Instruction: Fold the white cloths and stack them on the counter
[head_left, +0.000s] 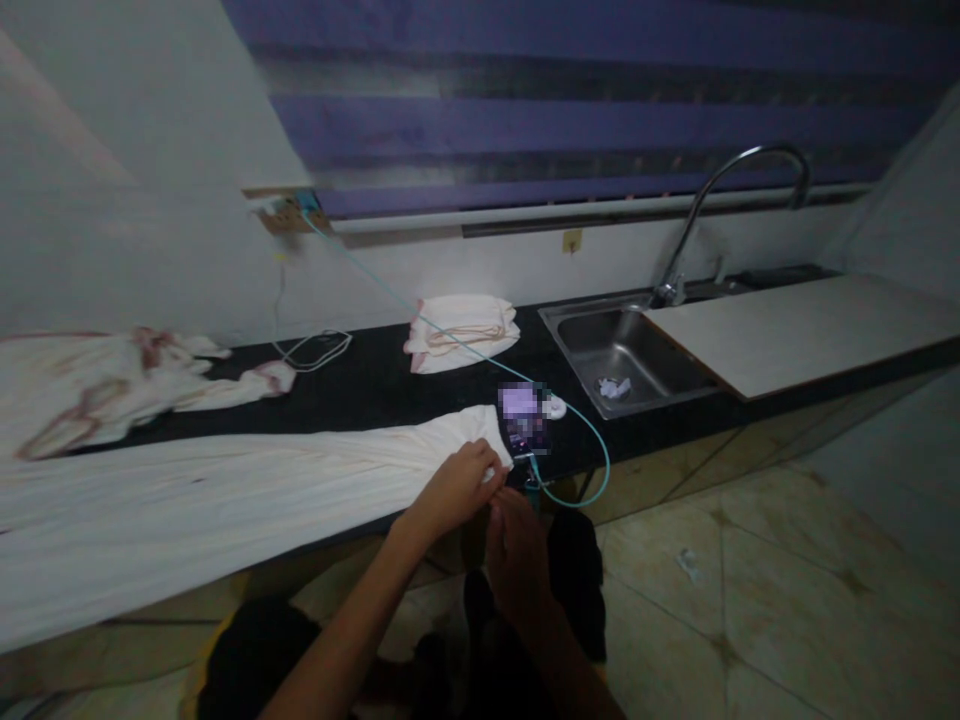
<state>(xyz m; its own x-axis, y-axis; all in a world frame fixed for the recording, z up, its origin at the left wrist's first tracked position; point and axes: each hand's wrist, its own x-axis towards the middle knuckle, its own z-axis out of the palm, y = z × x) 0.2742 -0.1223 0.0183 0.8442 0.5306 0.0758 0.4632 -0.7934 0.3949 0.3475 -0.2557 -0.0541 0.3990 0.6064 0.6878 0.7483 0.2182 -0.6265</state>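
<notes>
Wall (97, 240): Pale and dimly lit, it backs the scene, with a striped purple blind (540, 60) across its upper part.
Floor (667, 620): Pale tiles spread below at right, a crumpled white scrap (687, 563) lying on them.
Tabletop (367, 392): Black and long, it runs along the wall, cloths at left and a steel sink (622, 345) toward the right.
Long white cloth (225, 510): Stretched along the front of the tabletop from far left, it narrows to an end at the person's fingers.
Pale board (817, 325): It lies flat, covering the sink's right edge.
Rumpled cloth (97, 385): Off-white with reddish patches, it sits behind the long white cloth at left.
Faucet (690, 225): Chrome, it arches up behind the sink.
Folded cloth (465, 340): A flat stack rests near the wall.
Left grip (463, 478): Thumb and fingers are pinched together on the cloth's narrow end.
Right grip (517, 550): Fingers are drawn in, tips meeting the left ones; whether they hold fabric cannot be told.
Device (523, 415): Partly pixelated, it lies just beyond that end, a teal cable (608, 465) looping beside it.
White round object (555, 407): It sits beside the device.
</notes>
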